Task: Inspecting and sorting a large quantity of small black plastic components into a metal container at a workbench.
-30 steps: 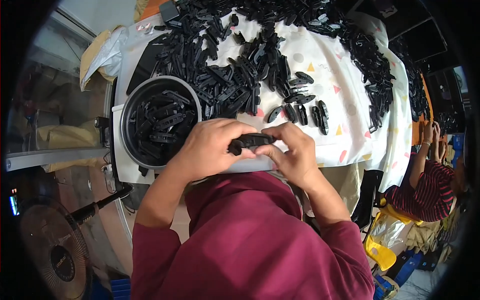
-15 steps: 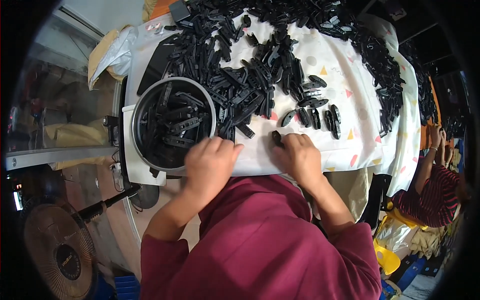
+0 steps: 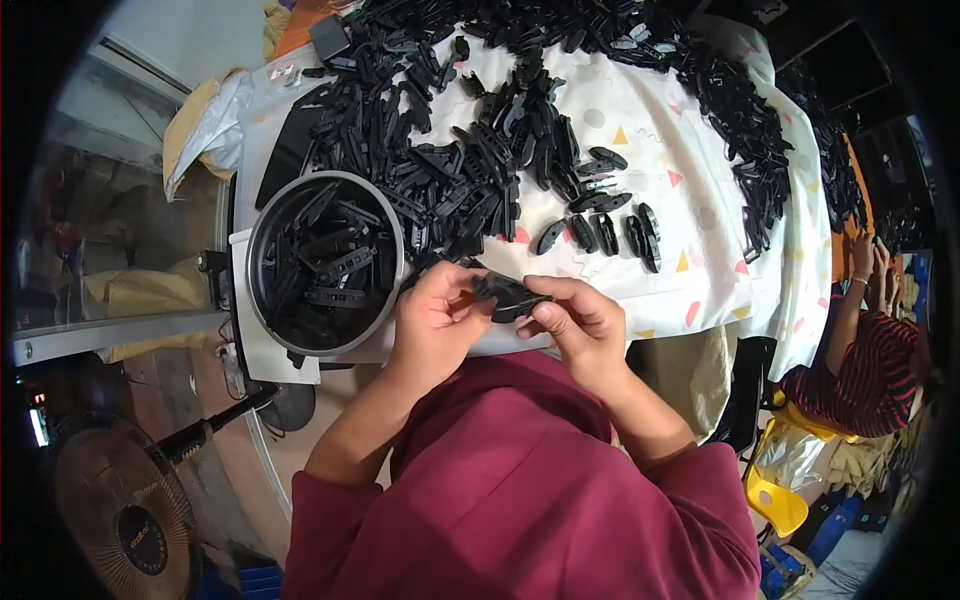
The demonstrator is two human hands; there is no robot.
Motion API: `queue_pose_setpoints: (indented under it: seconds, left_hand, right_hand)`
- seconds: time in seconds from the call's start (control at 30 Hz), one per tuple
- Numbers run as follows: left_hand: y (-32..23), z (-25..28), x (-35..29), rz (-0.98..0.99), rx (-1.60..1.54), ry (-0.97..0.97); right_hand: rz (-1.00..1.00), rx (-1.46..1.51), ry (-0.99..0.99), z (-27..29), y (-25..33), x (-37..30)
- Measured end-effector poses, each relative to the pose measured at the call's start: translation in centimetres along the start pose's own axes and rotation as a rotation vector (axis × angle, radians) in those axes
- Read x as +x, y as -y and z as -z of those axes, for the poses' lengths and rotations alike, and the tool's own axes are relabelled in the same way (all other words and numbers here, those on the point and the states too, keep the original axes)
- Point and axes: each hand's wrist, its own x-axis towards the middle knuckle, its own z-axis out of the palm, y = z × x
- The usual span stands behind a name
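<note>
Both hands meet near the table's front edge around a dark, elongated black plastic part (image 3: 508,294). My left hand (image 3: 436,318) pinches its left end between thumb and fingers. At the other end, my right hand (image 3: 584,322) grips with thumb and forefinger. Whether it is one piece or two fitted together, I cannot tell. Just left of my left hand, a round dark pot (image 3: 328,176) with a grey rim holds several loose black parts (image 3: 335,250). Beyond my hands lies a heap of similar parts (image 3: 465,165). Several smaller oval black pieces (image 3: 606,234) lie apart to the right.
A patterned white cloth (image 3: 700,290) covers the table. More black parts (image 3: 755,180) line its far and right sides. A dark flat panel (image 3: 285,155) lies behind the pot. A fan (image 3: 140,530) stands lower left. Another person (image 3: 860,370) sits at far right.
My hands have come together and now hold the black part between them. Half a second ago they were apart, the left beside the pot and the right on a small piece. The view shifted slightly.
</note>
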Motion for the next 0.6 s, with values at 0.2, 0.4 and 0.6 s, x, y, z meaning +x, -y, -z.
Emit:
queue_pose_setpoints:
  seconds: [0.2, 0.4, 0.6]
  left_hand:
    - [1.7, -0.5, 0.1, -0.376, 0.15, 0.047]
    - [1.4, 0.3, -1.1, -0.31, 0.051, 0.124]
    - [1.1, 1.4, -2.1, -0.089, 0.075, 0.077]
  right_hand:
    - [0.141, -0.088, -0.135, -1.5, -1.0, -1.0]
    - [0.359, -0.601, -0.336, -2.6, 0.3, -0.4]
    - [0.293, -0.739, 0.035, -0.6, -0.3, 0.2]
